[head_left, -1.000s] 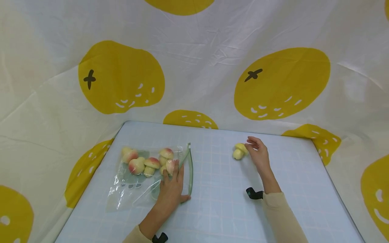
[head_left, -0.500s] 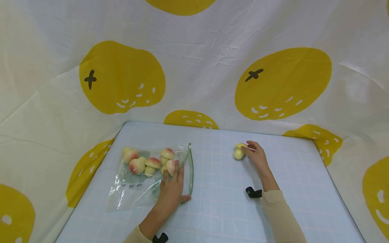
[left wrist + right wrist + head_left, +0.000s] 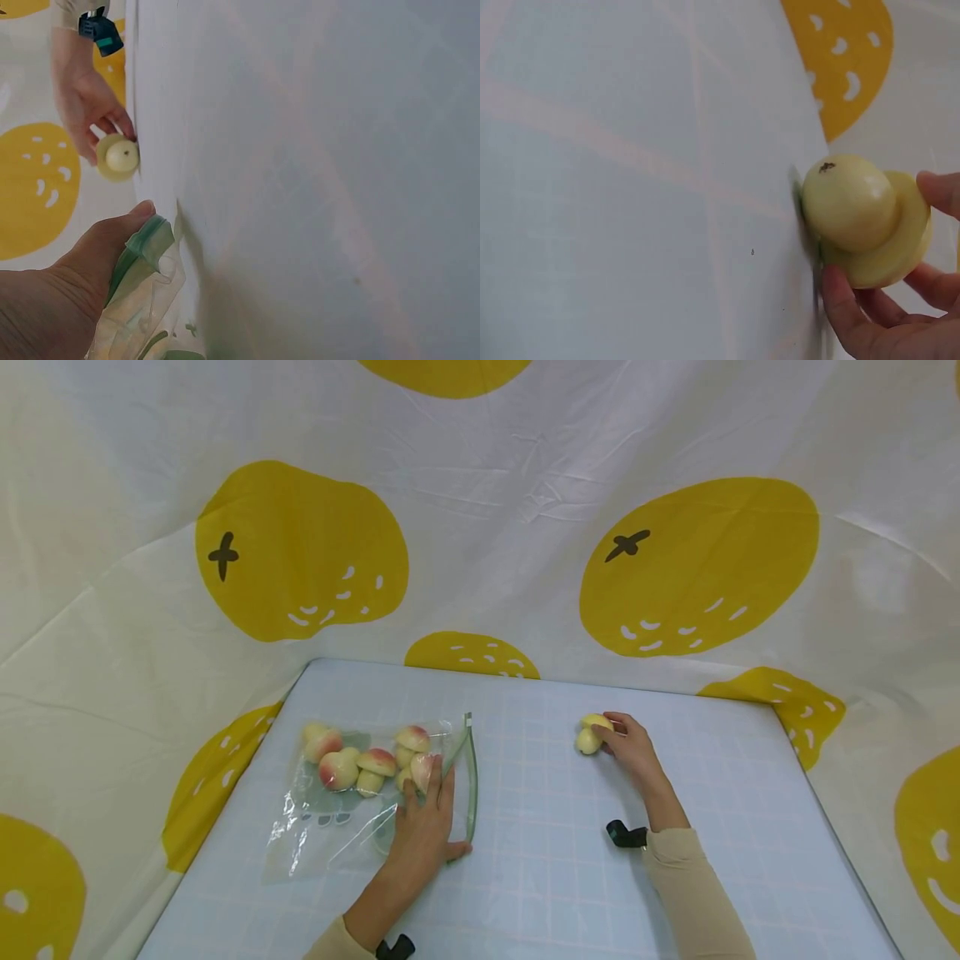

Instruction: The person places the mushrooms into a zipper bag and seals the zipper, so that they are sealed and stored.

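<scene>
On the right of the head view, my right hand (image 3: 636, 753) pinches a pale yellow toy mushroom (image 3: 588, 741) at its cap. The right wrist view shows thumb and fingers round the rim of the cap, with the round stem (image 3: 849, 201) facing the camera. My left hand (image 3: 422, 833) lies with its fingers stretched over a clear zip bag (image 3: 288, 839), its thumb at the green zip strip (image 3: 471, 793). Inside the bag are several red-and-cream toy mushrooms (image 3: 339, 769); the fingertips partly cover one. The left wrist view has the thumb along the bag's green edge (image 3: 150, 236).
A pale blue checked cloth (image 3: 540, 860) covers the table. Behind and beside it hangs a white curtain (image 3: 487, 560) with large yellow fruit prints. A black wrist camera (image 3: 627, 836) sits at the right cuff.
My right hand has come left and slightly down, its fingers closing round the yellow mushroom's cap. The left hand and the bag have stayed in place.
</scene>
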A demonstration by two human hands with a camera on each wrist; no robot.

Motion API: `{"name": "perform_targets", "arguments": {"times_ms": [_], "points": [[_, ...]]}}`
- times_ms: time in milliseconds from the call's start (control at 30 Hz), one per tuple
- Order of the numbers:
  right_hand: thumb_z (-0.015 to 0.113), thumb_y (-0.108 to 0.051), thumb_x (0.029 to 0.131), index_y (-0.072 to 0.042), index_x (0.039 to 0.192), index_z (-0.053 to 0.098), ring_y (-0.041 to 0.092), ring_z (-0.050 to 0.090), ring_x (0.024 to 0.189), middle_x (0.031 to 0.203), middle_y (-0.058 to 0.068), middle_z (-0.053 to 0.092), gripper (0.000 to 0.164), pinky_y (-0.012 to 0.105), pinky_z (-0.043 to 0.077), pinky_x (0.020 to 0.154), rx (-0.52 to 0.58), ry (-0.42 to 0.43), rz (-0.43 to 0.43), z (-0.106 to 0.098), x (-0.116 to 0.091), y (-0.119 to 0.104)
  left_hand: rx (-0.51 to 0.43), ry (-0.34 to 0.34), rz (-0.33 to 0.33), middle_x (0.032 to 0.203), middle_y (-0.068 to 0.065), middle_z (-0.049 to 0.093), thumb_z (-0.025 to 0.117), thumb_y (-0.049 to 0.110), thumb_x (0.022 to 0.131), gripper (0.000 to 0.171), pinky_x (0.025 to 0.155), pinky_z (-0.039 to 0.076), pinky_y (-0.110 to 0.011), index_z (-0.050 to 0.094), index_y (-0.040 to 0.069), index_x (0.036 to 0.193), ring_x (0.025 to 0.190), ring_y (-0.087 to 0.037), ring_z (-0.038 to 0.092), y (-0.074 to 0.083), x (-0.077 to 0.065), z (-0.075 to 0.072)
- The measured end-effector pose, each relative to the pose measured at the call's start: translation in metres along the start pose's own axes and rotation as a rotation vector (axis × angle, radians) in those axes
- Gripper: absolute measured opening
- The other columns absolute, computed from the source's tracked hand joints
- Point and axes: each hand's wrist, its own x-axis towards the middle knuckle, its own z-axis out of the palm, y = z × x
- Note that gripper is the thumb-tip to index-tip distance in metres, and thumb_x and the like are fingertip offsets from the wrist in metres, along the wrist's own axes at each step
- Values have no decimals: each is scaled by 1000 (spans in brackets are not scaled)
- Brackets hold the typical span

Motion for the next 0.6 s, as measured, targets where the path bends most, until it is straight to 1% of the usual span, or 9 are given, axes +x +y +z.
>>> {"name": "perform_targets", "arguments": {"times_ms": [167,400,600], "points": [[68,-26,97,0,147,43,27,53,115,139,22,46,62,26,52,88,53,7,36,2,0,0,0,5,2,163,-20,18,93,52,59,127,78,51,-65,28,1,155,122,-65,41,0,0,0],[70,-21,95,0,147,43,29,51,120,141,22,44,62,29,51,92,113,13,65,4,-1,-1,-10,-9,-10,164,-19,17,94,51,59,128,79,51,-66,26,2,156,123,-65,39,0,1,0],[71,-20,95,0,145,45,29,51,121,141,22,45,60,27,52,90,125,27,68,6,-2,-3,2,-7,-7,163,-20,17,93,52,59,128,78,51,-65,26,2,156,123,-65,40,0,1,0]]}}
